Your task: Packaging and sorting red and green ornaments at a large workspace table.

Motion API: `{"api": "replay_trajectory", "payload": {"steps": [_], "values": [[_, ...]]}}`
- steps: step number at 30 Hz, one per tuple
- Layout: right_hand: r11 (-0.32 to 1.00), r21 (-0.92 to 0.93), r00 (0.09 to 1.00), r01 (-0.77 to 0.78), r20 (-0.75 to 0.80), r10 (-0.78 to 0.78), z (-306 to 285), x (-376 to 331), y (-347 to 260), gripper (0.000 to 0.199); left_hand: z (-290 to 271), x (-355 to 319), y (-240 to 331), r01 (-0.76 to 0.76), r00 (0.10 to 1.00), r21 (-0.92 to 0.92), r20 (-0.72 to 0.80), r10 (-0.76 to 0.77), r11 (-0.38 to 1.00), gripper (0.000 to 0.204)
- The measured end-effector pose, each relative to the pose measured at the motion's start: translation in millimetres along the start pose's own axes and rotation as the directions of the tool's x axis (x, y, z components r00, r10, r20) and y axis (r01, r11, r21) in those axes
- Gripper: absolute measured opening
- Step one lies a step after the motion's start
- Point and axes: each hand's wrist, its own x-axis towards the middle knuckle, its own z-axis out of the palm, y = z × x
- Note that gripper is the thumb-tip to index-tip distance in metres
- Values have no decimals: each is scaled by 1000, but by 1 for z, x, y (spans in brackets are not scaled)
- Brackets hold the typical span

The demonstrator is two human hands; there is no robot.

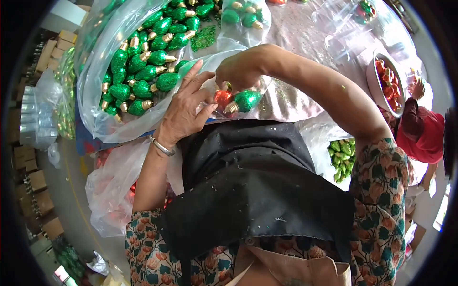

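Note:
My left hand (185, 108), with a metal bangle at its wrist, has one finger stretched out while the thumb and other fingers pinch the edge of a small clear plastic bag. A red glitter bulb ornament (222, 99) lies beside the thumb. Touching it is a green glitter bulb ornament (248, 100) with a gold screw-style cap, turned toward the red one. My right hand (238, 70) reaches across from the right and is closed just above the red ornament. Its fingertips are mostly hidden, and I cannot make out what they grip.
A large clear bag (90, 102) of several green bulb ornaments (143, 71) lies at the left. Another bag of green ornaments (248, 20) sits at the back. At right stands a bowl (374, 86) of red ornaments, near a person in red (424, 136). Cardboard boxes (44, 196) line the left.

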Motion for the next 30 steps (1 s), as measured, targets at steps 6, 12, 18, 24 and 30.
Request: {"api": "replay_trajectory", "payload": {"steps": [6,12,18,24,30], "values": [[973,-213,989,84,133,-56,25,23,-2,30,9,-4,-1,-49,996,46,-68,52,998,18],[900,-349,965,260,62,-255,40,41,23,25,11,13,-14,-111,991,17,-67,112,994,22],[895,-293,924,335,-81,-373,39,39,36,28,10,15,-13,-127,991,18,-27,127,992,23],[929,-318,938,191,-219,-268,19,24,33,38,3,17,-7,-107,994,10,12,107,994,17],[889,-407,893,210,-290,-344,51,43,49,49,13,24,0,-129,992,36,22,128,991,13]]}}
